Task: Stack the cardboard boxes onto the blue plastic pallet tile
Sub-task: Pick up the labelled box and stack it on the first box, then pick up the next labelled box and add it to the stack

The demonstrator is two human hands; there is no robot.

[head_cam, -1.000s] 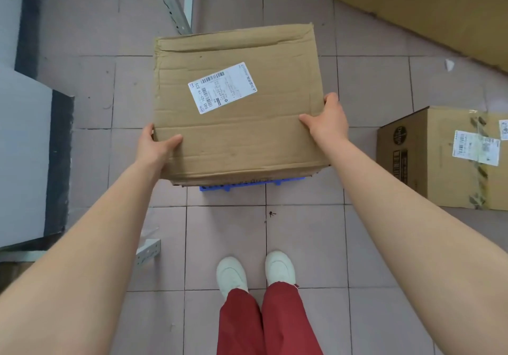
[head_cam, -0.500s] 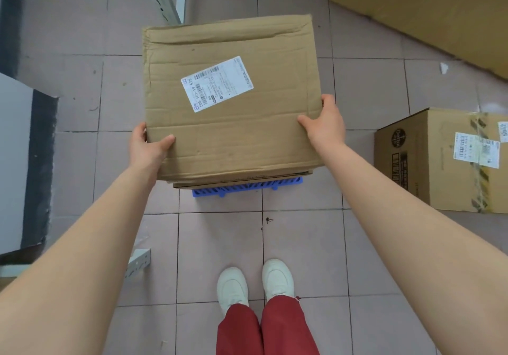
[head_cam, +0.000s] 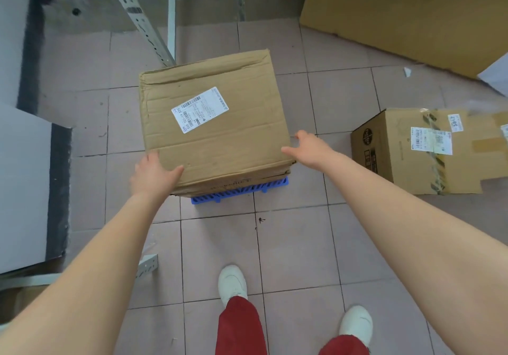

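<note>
fingers (head_cam: 176, 169) of my left hand (head_cam: 152, 174) lay spread on the box (head_cam: 214, 123) atop the blue pallet (head_cam: 242, 191); right hand (head_cam: 309, 148) hovered open beside it.

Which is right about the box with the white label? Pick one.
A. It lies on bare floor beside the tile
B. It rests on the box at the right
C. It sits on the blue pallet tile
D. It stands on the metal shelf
C: the labelled box sits on the blue pallet tile, whose edge shows beneath its near side.
</note>
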